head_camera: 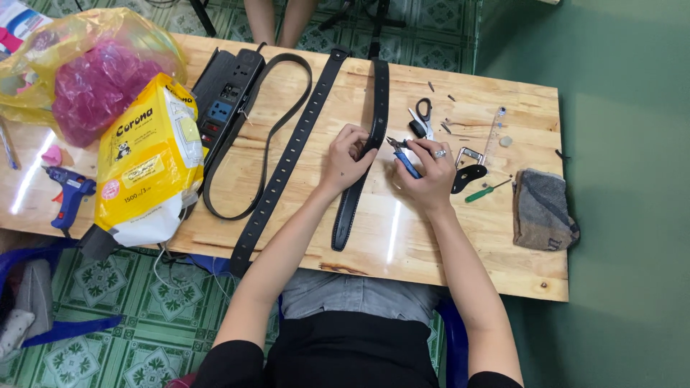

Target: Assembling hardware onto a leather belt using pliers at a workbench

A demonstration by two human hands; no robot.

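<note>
Three black belts [357, 172], one pair of pliers [402, 154], one pair of scissors [424, 115], one glue gun [68, 194].

belt under left hand [343, 159]: black belt [361, 169] partly covered by fingers
pliers [404, 156]: blue handles hidden in right hand [428, 176]
small metal bits [447, 126]: too small to tell
plastic bags [68, 65]: cut off at left edge

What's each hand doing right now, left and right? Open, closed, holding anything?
Left hand: closed, pinching the black belt against the table.
Right hand: closed on blue-handled pliers, tips pointed at the belt.
</note>
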